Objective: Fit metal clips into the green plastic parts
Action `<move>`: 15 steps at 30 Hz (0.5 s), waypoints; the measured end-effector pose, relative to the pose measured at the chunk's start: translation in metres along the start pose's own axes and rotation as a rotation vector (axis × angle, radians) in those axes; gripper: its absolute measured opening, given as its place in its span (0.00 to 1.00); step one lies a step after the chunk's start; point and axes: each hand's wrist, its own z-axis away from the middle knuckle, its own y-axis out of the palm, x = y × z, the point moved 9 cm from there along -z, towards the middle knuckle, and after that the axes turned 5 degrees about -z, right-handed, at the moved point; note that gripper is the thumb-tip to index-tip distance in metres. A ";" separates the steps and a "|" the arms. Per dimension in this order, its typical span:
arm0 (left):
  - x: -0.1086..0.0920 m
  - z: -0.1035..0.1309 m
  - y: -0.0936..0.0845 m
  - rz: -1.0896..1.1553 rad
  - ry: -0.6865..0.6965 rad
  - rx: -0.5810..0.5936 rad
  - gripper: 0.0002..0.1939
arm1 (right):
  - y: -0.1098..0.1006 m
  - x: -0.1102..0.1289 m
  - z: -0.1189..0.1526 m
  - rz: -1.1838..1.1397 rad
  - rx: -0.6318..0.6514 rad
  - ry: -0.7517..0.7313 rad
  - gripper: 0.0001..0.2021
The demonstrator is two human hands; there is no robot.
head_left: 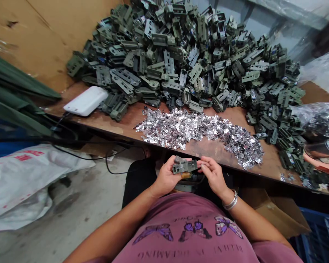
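My left hand (166,178) is closed around a grey-green plastic housing (185,166), held in front of my body near the table's front edge. At the housing's right end is my right hand (214,177), thumb and fingertips pressed together. Whatever is between those fingertips is too small to make out. Just beyond my hands, a spread of small shiny metal clips (175,128) lies on the brown tabletop (203,147). Behind the clips rises a large heap of similar grey-green plastic housings (164,65).
A white power bank (86,101) with a cable lies on the table's left. To the right are clear plastic bags (323,73) and an orange-rimmed container (322,160). Below the table stand a cardboard box (279,212) and a blue crate (318,230); white sacks (24,182) lie left.
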 end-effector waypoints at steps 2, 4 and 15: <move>-0.003 0.001 0.003 0.012 0.016 -0.007 0.21 | 0.012 -0.013 -0.007 -0.164 0.030 0.171 0.16; -0.004 0.001 0.003 -0.005 0.036 -0.033 0.20 | 0.023 -0.021 -0.012 -0.309 0.037 0.290 0.18; -0.006 0.001 0.011 0.180 -0.184 0.215 0.25 | 0.033 0.004 -0.028 -0.059 0.324 0.206 0.23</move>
